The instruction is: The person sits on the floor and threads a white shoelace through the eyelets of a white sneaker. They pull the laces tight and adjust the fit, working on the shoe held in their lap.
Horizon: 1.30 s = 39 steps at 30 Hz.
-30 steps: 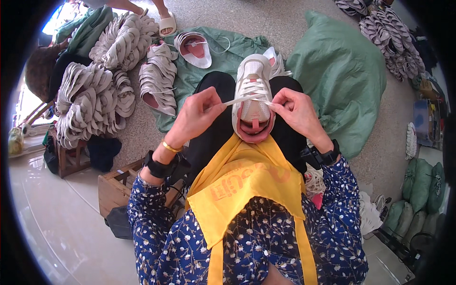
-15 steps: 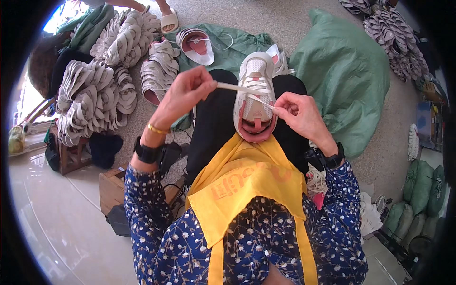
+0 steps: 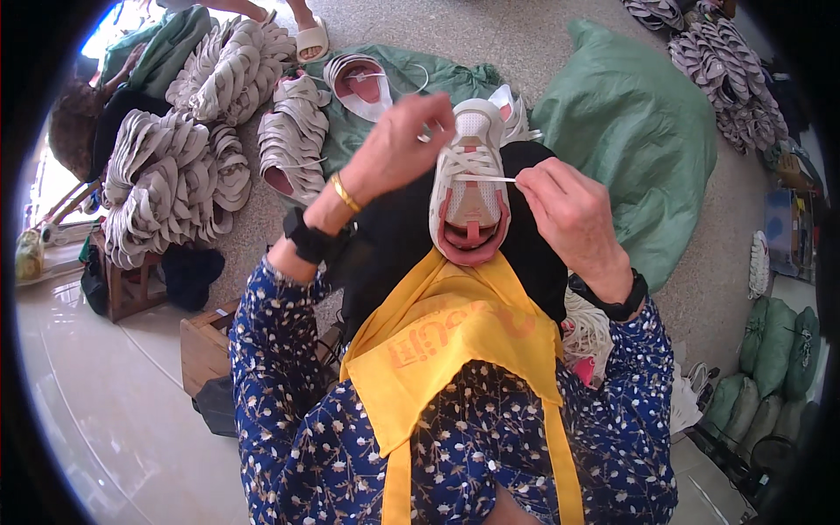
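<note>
Between your black-trousered knees [image 3: 533,219] sits the shoe [image 3: 473,203], off-white with a pale mesh toe pointing away from you, a pink-red lining and collar, and white criss-crossed lacing. Your right hand [image 3: 569,208] pinches the white lace [image 3: 492,178], pulled taut rightward. Your left hand [image 3: 398,144] is curled near the toe; you cannot tell whether it grips anything.

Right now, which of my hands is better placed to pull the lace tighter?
Your right hand, I'd say: it pinches the lace, which runs straight to it from the shoe. Your left hand is near the toe; whether it grips any lace is unclear.
</note>
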### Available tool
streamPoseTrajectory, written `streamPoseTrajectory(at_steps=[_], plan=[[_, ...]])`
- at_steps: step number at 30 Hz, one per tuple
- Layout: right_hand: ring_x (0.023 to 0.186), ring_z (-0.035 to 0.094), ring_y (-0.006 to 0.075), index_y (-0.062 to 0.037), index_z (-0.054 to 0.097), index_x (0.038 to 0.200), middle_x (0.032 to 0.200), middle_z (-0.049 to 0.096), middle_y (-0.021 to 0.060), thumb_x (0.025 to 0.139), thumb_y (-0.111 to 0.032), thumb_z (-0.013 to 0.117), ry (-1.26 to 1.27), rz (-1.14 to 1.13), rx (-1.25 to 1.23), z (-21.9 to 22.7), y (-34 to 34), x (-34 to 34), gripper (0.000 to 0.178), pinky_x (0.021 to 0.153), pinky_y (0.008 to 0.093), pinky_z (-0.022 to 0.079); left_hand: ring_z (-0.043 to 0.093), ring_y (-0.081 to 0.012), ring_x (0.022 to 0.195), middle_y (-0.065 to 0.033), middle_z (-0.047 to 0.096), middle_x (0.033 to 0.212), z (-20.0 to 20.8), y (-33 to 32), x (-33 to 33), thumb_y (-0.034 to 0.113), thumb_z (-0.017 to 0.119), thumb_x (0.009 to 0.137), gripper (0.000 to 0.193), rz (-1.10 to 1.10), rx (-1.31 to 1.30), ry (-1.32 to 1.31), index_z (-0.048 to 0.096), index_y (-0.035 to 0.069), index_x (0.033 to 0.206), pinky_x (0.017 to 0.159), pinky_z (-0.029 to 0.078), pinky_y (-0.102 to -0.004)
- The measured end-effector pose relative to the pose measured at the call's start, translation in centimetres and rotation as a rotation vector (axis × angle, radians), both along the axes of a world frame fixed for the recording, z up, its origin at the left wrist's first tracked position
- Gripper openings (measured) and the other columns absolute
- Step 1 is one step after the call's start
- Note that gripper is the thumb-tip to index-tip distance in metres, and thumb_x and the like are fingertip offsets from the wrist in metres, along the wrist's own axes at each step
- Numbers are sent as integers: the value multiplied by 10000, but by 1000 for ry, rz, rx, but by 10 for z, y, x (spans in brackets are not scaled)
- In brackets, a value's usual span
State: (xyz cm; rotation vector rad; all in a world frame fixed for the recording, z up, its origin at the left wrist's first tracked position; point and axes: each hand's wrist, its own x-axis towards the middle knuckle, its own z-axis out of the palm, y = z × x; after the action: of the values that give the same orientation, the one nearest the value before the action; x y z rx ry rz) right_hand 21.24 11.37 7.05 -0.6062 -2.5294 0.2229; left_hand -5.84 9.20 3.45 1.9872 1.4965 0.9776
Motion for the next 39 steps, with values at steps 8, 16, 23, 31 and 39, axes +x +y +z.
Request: streamPoseTrajectory(at_steps=[8, 16, 23, 31, 39], plan=[[772, 623, 267, -45, 593, 910, 829, 537, 83, 787, -29, 662, 46, 8, 42, 20, -6, 1, 143, 649, 386, 522, 570, -123, 854, -41, 601, 898, 5, -24, 48, 208, 594, 1052, 179, -296, -384, -436, 550, 36, 1071, 774, 505, -316], [781, 682, 291, -12, 656, 1012, 865, 651, 132, 893, -50, 686, 209, -68, -406, 14, -13, 13, 128, 676, 374, 544, 567, -67, 851, 3, 592, 907, 33, -24, 46, 40, 614, 1009, 79, -306, -458, -655, 543, 34, 1042, 775, 485, -245], [758, 656, 174, 20, 669, 1112, 887, 689, 109, 970, -110, 675, 328, 44, -906, 12, -6, 1, 192, 691, 310, 519, 607, -67, 828, -10, 650, 858, 57, -34, 48, -19, 613, 953, 80, -296, -279, -286, 548, 9, 991, 756, 516, -261], [671, 577, 43, -3, 700, 1024, 810, 661, -20, 992, -119, 688, 308, 133, -1095, -7, 4, 13, 120, 600, 212, 476, 629, -80, 824, -37, 662, 903, 46, -42, 33, -7, 626, 972, 75, -235, -363, -596, 555, 14, 980, 723, 519, -257], [648, 625, 58, -25, 727, 1024, 812, 691, 7, 987, -132, 686, 205, -112, -1307, -21, 16, 77, 120, 550, 224, 526, 608, -84, 784, -16, 651, 867, 40, -47, -9, 58, 644, 1010, 92, -88, -400, -772, 554, 49, 995, 691, 490, -231]])
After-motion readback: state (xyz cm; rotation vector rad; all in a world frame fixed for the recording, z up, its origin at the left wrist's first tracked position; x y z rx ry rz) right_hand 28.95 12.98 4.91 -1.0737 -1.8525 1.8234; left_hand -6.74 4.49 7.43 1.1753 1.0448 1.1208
